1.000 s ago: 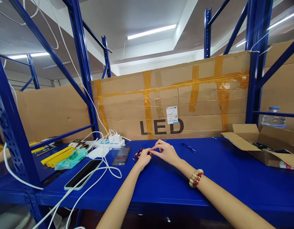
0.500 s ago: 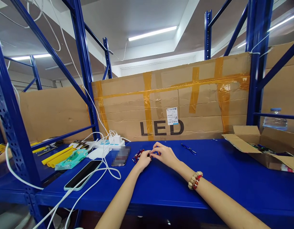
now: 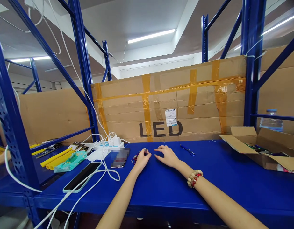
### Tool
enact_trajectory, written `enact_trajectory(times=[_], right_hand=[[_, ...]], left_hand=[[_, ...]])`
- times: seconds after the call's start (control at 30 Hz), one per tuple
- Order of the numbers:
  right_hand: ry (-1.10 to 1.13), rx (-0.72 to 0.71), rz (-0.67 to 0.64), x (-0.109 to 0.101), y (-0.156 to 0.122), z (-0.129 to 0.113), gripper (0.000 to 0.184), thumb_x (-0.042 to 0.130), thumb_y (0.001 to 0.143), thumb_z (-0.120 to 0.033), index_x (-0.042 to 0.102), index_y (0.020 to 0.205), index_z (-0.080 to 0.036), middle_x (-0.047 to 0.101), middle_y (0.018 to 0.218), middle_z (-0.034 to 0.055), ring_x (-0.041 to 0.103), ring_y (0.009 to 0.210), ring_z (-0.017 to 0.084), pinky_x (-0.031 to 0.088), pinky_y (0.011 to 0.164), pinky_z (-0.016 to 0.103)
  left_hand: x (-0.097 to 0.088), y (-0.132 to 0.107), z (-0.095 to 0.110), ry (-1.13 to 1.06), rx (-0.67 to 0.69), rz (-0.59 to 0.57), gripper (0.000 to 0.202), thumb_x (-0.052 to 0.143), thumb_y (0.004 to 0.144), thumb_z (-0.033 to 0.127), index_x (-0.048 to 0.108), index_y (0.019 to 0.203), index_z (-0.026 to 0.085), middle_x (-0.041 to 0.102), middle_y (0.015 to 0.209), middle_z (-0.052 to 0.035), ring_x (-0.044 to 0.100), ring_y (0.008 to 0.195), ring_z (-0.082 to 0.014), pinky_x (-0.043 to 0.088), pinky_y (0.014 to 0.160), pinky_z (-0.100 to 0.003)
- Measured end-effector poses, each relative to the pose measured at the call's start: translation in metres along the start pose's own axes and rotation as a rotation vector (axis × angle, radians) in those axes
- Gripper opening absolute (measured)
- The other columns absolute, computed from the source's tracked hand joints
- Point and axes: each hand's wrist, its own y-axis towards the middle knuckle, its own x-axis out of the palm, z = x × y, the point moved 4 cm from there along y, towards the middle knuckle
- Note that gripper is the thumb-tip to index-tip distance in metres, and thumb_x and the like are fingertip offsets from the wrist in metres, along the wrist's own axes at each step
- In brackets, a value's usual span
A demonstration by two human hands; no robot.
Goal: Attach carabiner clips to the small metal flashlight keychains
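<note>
Right hand [image 3: 167,156]: thumb and fingers apart; cannot tell whether it carries anything small. Left hand [image 3: 141,162]: fingers closed on a small dark piece [image 3: 145,152], left of the right hand. Red-purple cluster [image 3: 135,158]: on shelf [image 3: 161,187], just left of left hand. Blue tool [image 3: 188,150]: beyond right hand.

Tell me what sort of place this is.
Probably a storeroom or small workshop: perforated blue metal uprights, like warehouse racking, frame a flat blue shelf serving as a worktop, and a large brown cardboard panel, taped and printed "LED", stands along its back.
</note>
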Motion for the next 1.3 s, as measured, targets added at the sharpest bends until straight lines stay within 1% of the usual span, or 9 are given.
enact_trajectory(times=[0.1, 0.23, 0.3, 0.43, 0.57, 0.8, 0.97, 1.2, 1.3], right_hand=[[-0.029, -0.001, -0.125, 0.011, -0.002, 0.001, 0.039, 0.049, 0.081, -0.04, 0.056, 0.116, -0.024, 0.046, 0.123, 0.0086, 0.038, 0.112, 0.024, 0.032, 0.089, 0.041], [-0.034, 0.052, -0.184, 0.011, -0.003, 0.002, 0.036, 0.048, 0.081, -0.043, 0.06, 0.111, -0.029, 0.038, 0.131, 0.0086, 0.03, 0.12, 0.027, 0.028, 0.093, 0.046], [-0.03, 0.06, -0.181, 0.008, -0.004, 0.001, 0.033, 0.05, 0.08, -0.042, 0.062, 0.108, -0.029, 0.039, 0.13, 0.0082, 0.03, 0.119, 0.026, 0.027, 0.094, 0.045], [-0.02, 0.055, -0.162, 0.008, -0.004, 0.002, 0.039, 0.05, 0.08, -0.039, 0.057, 0.116, -0.026, 0.039, 0.129, 0.0097, 0.031, 0.119, 0.026, 0.028, 0.094, 0.045], [-0.02, 0.056, -0.172, 0.009, -0.003, 0.003, 0.033, 0.048, 0.081, -0.038, 0.061, 0.11, -0.028, 0.041, 0.127, 0.0094, 0.032, 0.118, 0.027, 0.029, 0.092, 0.045], [0.011, 0.013, -0.067, 0.001, -0.001, 0.0, 0.013, 0.061, 0.074, -0.031, 0.069, 0.08, -0.023, 0.051, 0.112, 0.0053, 0.041, 0.107, 0.021, 0.032, 0.087, 0.036], [0.065, -0.052, -0.011, 0.003, 0.0, -0.001, 0.01, 0.062, 0.073, -0.03, 0.069, 0.073, -0.023, 0.055, 0.105, 0.0036, 0.046, 0.1, 0.019, 0.034, 0.083, 0.035], [0.214, -0.187, 0.362, -0.014, 0.001, -0.014, 0.006, 0.062, 0.07, -0.024, 0.067, 0.068, -0.02, 0.052, 0.103, 0.0048, 0.049, 0.089, 0.015, 0.039, 0.081, 0.031], [0.267, -0.241, 0.403, -0.017, -0.001, -0.024, 0.006, 0.062, 0.069, -0.024, 0.067, 0.071, -0.021, 0.05, 0.103, 0.005, 0.049, 0.088, 0.015, 0.04, 0.08, 0.03]], left_hand=[[0.003, -0.002, 0.003, 0.144, 0.068, -0.054, 0.018, 0.048, 0.071, 0.022, 0.037, 0.059, 0.015, 0.042, 0.061, 0.0025, 0.038, 0.061, -0.01, 0.028, 0.061, -0.023], [0.005, -0.003, 0.004, 0.234, 0.113, -0.081, 0.03, 0.045, 0.076, 0.031, 0.036, 0.053, 0.015, 0.041, 0.058, 0.0014, 0.037, 0.06, -0.011, 0.027, 0.061, -0.024], [0.005, -0.003, 0.004, 0.264, 0.14, -0.079, 0.033, 0.043, 0.078, 0.034, 0.035, 0.052, 0.015, 0.041, 0.056, 0.001, 0.037, 0.058, -0.0111, 0.027, 0.06, -0.024], [0.005, -0.006, 0.007, 0.379, 0.221, -0.107, 0.036, 0.039, 0.08, 0.038, 0.035, 0.052, 0.015, 0.043, 0.057, 0.0, 0.036, 0.058, -0.0117, 0.025, 0.059, -0.025], [0.002, -0.011, 0.013, 0.434, 0.188, -0.127, 0.038, 0.034, 0.083, 0.04, 0.04, 0.056, 0.015, 0.05, 0.061, -0.0015, 0.043, 0.061, -0.0128, 0.028, 0.062, -0.025], [-0.003, -0.014, 0.019, 0.509, 0.117, -0.112, 0.044, 0.03, 0.086, 0.04, 0.045, 0.054, 0.014, 0.052, 0.057, -0.0008, 0.047, 0.058, -0.0114, 0.031, 0.062, -0.023], [-0.003, -0.016, 0.021, 0.52, 0.065, -0.15, 0.047, 0.029, 0.086, 0.042, 0.045, 0.052, 0.014, 0.051, 0.053, -0.0004, 0.048, 0.055, -0.0111, 0.031, 0.06, -0.022], [-0.001, -0.012, 0.012, 0.596, 0.04, -0.176, 0.043, 0.029, 0.086, 0.037, 0.038, 0.05, 0.015, 0.044, 0.047, 0.0, 0.041, 0.05, -0.0107, 0.027, 0.052, -0.022], [0.0, -0.01, 0.008, 0.631, 0.056, -0.196, 0.038, 0.032, 0.084, 0.03, 0.041, 0.051, 0.014, 0.045, 0.051, -0.0005, 0.04, 0.051, -0.0102, 0.024, 0.051, -0.022]])
